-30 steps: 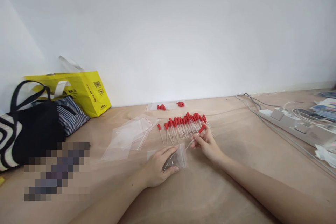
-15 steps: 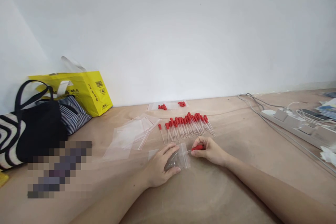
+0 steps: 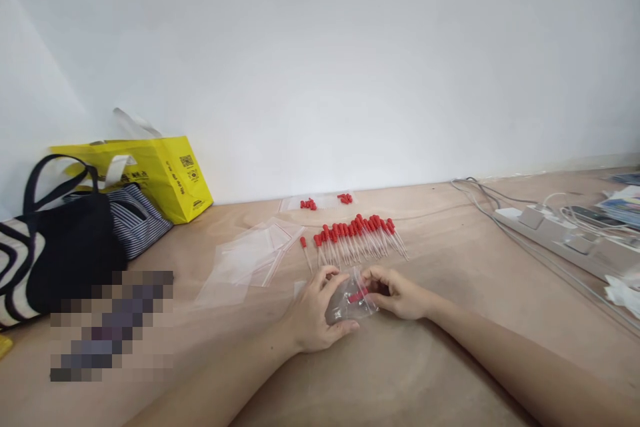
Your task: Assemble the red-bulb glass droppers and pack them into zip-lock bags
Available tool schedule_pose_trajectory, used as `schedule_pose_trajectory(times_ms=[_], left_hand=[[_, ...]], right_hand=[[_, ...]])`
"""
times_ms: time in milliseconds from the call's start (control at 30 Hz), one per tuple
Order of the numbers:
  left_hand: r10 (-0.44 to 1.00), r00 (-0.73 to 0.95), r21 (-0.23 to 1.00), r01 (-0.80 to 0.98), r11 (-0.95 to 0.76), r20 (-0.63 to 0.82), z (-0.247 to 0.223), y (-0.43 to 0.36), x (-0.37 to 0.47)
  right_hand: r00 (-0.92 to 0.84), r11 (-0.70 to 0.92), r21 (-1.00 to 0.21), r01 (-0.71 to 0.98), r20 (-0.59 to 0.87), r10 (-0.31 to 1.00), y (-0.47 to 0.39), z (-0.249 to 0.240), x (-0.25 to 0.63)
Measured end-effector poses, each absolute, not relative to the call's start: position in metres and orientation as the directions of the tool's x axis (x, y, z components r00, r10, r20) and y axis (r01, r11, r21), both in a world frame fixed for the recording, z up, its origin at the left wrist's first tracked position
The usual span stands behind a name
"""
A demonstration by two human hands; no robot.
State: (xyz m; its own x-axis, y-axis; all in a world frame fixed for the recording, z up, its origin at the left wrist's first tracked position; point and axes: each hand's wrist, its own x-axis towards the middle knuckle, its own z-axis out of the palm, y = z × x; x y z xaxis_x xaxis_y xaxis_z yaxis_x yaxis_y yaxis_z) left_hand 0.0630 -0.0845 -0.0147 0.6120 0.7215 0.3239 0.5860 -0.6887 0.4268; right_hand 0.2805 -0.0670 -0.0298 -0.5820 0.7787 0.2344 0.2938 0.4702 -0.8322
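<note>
Several flat clear bags (image 3: 235, 263) lie overlapped at left, perhaps for easy reach. The left hand (image 3: 313, 320) curls its fingers around a clear pouch (image 3: 343, 310), seemingly steadying it; a red-bulbed dropper (image 3: 357, 295) lies inside, near its mouth. More droppers (image 3: 356, 232) lie fanned behind. The right hand (image 3: 400, 293) bends its fingers at the opening; their grip I cannot tell. Wooden tabletop (image 3: 450, 367), white wall (image 3: 350, 67).

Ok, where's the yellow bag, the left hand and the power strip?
Yellow bag (image 3: 160, 170): head view, on its front.
Left hand (image 3: 313, 317): head view, on its back.
Power strip (image 3: 553, 241): head view, on its near side.
</note>
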Motion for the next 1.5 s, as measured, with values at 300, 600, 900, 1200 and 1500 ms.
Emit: schedule_pose_trajectory(times_ms=[300,600,900,1200,1500], left_hand=[[0.776,0.572,0.467,0.628,-0.623,0.266,-0.014,-0.099,0.024],[0.778,0.612,0.453,0.66,-0.6,0.139,-0.004,-0.1,0.024],[0.778,0.611,0.445,0.662,-0.603,0.147,-0.004,-0.1,0.023],[0.763,0.628,0.441,0.648,-0.62,0.15,-0.007,-0.099,0.022],[0.755,0.636,0.439,0.638,-0.632,0.162,-0.003,-0.099,0.023]], right_hand=[[-0.567,0.458,-0.831,0.316,0.221,0.793,-0.06,-0.036,0.28],[-0.456,0.39,-0.843,0.37,0.2,0.867,-0.067,-0.038,0.269],[0.076,0.151,-0.682,0.716,0.29,0.954,0.014,-0.01,0.295],[0.314,-0.111,-0.589,0.8,0.254,0.915,0.055,-0.015,0.249],[0.388,-0.102,-0.732,0.674,0.233,0.892,0.058,-0.007,0.249]])
